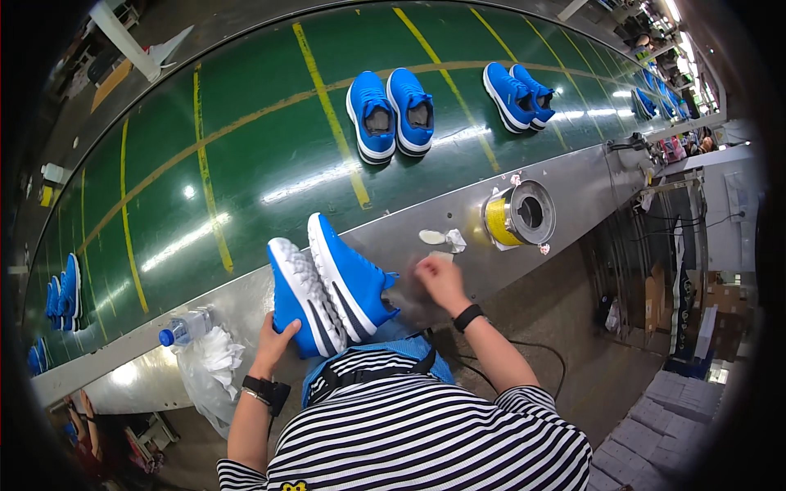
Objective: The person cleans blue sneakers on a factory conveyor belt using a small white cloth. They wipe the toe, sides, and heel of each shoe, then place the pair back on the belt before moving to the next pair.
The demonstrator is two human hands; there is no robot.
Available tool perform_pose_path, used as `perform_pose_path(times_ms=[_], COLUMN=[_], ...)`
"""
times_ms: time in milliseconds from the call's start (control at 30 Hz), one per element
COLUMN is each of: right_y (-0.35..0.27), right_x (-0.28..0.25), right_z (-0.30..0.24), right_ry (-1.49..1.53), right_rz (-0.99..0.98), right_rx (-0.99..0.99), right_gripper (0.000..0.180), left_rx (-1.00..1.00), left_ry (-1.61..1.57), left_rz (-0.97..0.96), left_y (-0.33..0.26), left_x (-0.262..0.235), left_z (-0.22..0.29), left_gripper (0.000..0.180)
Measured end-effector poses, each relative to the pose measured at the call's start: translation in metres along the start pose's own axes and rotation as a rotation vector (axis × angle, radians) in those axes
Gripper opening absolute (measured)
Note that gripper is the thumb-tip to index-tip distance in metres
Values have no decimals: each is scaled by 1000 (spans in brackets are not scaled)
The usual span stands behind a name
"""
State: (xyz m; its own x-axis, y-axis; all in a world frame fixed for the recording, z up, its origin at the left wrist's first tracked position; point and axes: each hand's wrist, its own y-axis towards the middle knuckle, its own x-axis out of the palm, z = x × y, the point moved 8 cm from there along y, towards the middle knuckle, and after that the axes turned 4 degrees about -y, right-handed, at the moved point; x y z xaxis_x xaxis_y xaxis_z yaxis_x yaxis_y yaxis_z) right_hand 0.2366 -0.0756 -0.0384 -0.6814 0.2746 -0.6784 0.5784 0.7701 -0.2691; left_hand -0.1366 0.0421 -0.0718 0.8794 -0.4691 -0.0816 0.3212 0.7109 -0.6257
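Two blue sneakers with white soles stand on their sides close in front of me, soles turned toward each other. My left hand grips the heel end of the left sneaker, thumb along its side. The right sneaker leans beside it, its heel loops toward my right. My right hand is off the shoes, over the metal ledge, its fingers smeared by motion. Just beyond those fingers lie a small whitish oval pad and a crumpled white scrap.
A green conveyor belt with yellow lines carries sneaker pairs, including a middle pair and a right pair. On the metal ledge sits a yellow tape roll. A blue-capped bottle and plastic bag are left.
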Motion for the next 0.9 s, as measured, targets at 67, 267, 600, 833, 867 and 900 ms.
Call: perform_pose_path(times_ms=[67, 267, 600, 833, 867, 900], right_y=[10, 48, 6, -14, -15, -16], right_x=[-52, -42, 2, 92, 107, 118], right_z=[16, 64, -130, -211, -212, -214], right_ry=[16, -246, 676, 345, 270, 194], right_rz=[406, 495, -85, -309, -334, -359], right_rx=[0, -132, -210, -498, -535, -572], right_gripper=[11, 14, 16, 13, 13, 14], left_rx=[-10, 29, 5, -22, -31, 18], left_ry=[100, 168, 202, 160, 151, 131], left_rz=[-3, -26, -149, -207, -218, -231], left_y=[-3, 4, 7, -9, -14, -10], left_x=[2, 11, 20, 9, 9, 10], left_z=[3, 23, 44, 50, 56, 51], left_gripper=[69, 85, 85, 85, 85, 85])
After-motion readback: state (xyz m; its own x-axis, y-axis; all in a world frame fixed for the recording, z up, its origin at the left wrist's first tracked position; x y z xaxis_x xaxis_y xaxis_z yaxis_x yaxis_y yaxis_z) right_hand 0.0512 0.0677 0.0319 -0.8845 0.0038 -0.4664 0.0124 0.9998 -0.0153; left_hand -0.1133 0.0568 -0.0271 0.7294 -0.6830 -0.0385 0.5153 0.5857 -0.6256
